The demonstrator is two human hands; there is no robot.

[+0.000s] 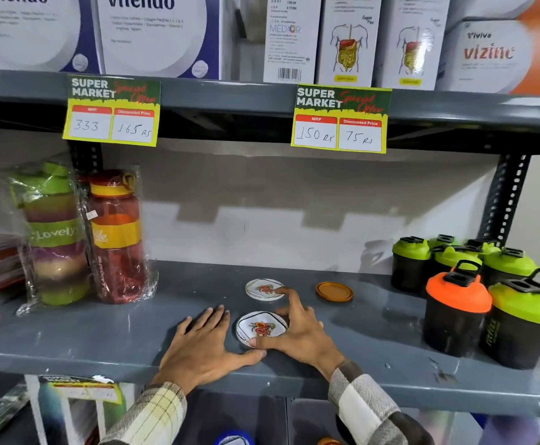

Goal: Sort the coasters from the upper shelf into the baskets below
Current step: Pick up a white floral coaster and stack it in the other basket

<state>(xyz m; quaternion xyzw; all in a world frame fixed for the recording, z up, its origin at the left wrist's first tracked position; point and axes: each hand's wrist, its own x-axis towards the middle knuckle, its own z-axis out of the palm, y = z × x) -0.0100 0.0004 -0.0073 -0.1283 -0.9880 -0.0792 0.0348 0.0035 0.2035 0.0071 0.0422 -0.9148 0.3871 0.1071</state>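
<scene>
- The grey metal shelf (101,342) runs the full width, its painted top dull and a little scuffed; a slotted dark upright (506,200) stands at the back right against a pale wall.
- On the shelf above sit white-and-blue cartons (153,30) printed "Vitendo", white boxes (348,43) with a drawing of a torso and gut, and an orange-and-white box (493,53) reading "vizinc".
- Two yellow-edged price cards hang from that upper edge, both headed "SUPER MARKET Special Offer": the left card (113,110) reads 333 and 165 Rs, the right card (340,118) reads 150 Rs and 75 Rs.
- At the left stand two tall bottles in crinkled clear wrap: a green-and-purple one (53,232) marked "Lovely" and a red-and-yellow one (117,236).
- At the right is a cluster of black shaker cups (518,316) with glossy green lids, one lid orange.
- The left hand (204,343) lies flat on the shelf, fingers spread, holding nothing, its thumb reaching toward the near coaster.
- The right hand (297,329) is curled loosely over the near coaster (260,327), thumb at its front rim, fingers arched past its right side; not clearly clamped.
- That coaster is round, white, with a red floral print, lying flat between the two hands.
- A matching far coaster (262,289) lies just behind it.
- A round amber lid (334,291) lies apart to the right.
</scene>
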